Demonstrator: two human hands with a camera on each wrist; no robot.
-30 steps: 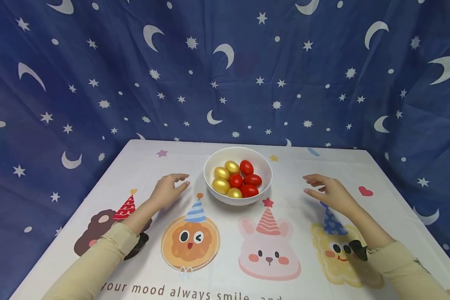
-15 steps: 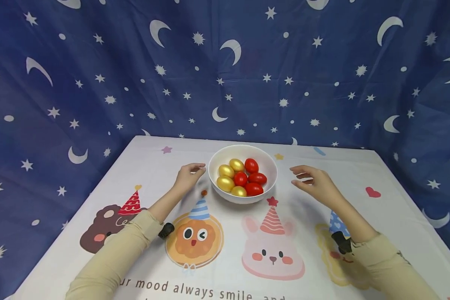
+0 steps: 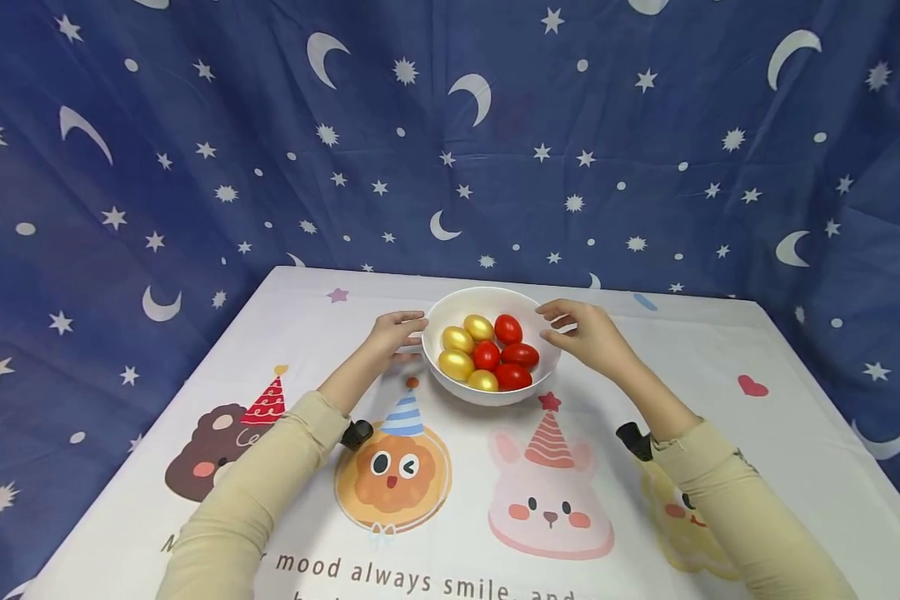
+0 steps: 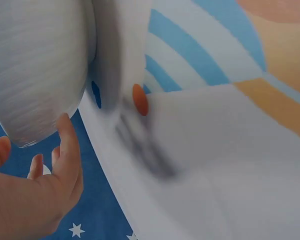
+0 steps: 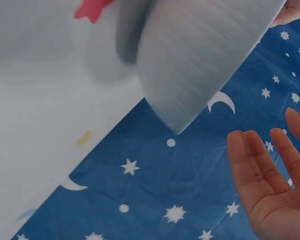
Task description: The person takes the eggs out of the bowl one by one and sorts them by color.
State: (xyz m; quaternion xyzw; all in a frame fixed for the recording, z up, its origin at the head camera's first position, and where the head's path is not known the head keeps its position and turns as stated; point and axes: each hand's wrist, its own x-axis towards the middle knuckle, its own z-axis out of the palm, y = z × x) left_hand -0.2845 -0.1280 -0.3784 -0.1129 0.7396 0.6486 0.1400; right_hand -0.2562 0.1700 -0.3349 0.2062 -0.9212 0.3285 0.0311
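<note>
A white bowl stands toward the back of the table, holding several gold eggs and several red eggs. My left hand is at the bowl's left side, fingers extended. In the left wrist view, one fingertip of that hand comes right at the bowl's outer wall, with the thumb near the rim. On the other side, my right hand reaches toward the right rim. The right wrist view has its fingers spread and apart from the bowl.
Cartoon animals and lettering are printed on the white tablecloth. Behind the table hangs a dark blue curtain with moons and stars. Black wrist cameras sit at both sleeves, close over the cloth.
Both hands have moved inward to the bowl, the left from its left and the right from its right. The bowl and eggs stay in place; the head view has shifted slightly.
</note>
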